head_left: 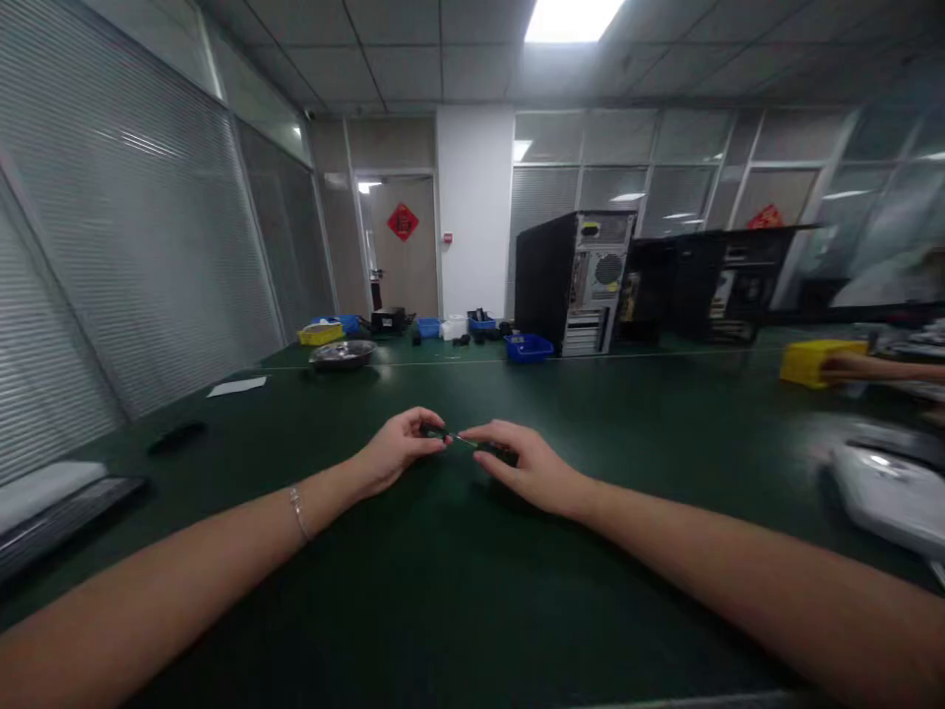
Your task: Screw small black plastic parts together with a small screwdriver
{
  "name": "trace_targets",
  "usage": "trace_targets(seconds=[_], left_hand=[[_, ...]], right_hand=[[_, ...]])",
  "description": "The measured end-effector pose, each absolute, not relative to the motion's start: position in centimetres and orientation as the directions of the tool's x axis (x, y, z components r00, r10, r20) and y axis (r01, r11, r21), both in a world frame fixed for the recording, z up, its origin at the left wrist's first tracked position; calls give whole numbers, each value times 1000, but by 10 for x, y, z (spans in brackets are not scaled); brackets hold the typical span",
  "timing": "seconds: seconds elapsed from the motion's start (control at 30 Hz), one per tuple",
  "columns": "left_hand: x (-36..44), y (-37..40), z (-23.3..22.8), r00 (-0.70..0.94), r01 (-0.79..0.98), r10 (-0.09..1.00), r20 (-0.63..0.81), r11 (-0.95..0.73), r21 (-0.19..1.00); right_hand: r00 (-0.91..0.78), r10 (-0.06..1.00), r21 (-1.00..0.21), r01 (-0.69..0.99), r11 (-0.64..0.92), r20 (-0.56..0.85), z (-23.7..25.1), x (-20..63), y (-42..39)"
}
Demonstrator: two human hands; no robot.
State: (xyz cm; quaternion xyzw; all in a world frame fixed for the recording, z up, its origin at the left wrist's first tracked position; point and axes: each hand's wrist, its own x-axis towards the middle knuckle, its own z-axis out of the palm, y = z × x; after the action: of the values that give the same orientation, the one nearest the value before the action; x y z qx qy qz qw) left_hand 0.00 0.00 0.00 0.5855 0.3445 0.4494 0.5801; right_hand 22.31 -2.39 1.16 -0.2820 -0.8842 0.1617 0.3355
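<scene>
Worktop [332,611], broad, dark green, faintly glossy; both hands meet over its middle. Left hand [399,448], a thin bright bracelet [296,510] at its wrist, has fingers clamped on a small dark piece [432,430], thumb on the near side; material too small to tell. Right hand [532,468] has thumb and fingers closed about a slim dark tool [502,454], forefinger stretched forward along its thin bright shaft, which points at the piece. Cannot tell whether the tip touches or stops just short.

Step in hand, as judged: working the tip against the piece. Best done with the left pinch firm but clear of the tip's line, in case it slips. Shaft wants to run straight into the piece, not askew; the forefinger near the tip should help guide it. Light pressure first, more only once seated. Resting both wrists on the worktop would likely steady things. Anything small that drops could be hard to spot against dark green; the blue plastic tray [529,348] stands well apart, beyond the hands.
</scene>
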Motion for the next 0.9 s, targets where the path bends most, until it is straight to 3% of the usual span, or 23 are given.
trace_targets(seconds=[0.37,0.53,0.77,0.9], left_hand=[[0,-3,4,463,-16,872,160,-173,985],[3,-6,8,478,62,871,110,-159,985],[4,-15,12,512,203,828,228,-375,904],[6,-17,14,522,233,819,239,-406,884]], right_hand=[[-591,609,-481,382,789,529,17,224,-26],[-584,621,-476,404,781,523,15,224,-24],[-573,628,-461,428,777,526,13,224,-22],[-567,635,-458,440,772,525,13,223,-22]])
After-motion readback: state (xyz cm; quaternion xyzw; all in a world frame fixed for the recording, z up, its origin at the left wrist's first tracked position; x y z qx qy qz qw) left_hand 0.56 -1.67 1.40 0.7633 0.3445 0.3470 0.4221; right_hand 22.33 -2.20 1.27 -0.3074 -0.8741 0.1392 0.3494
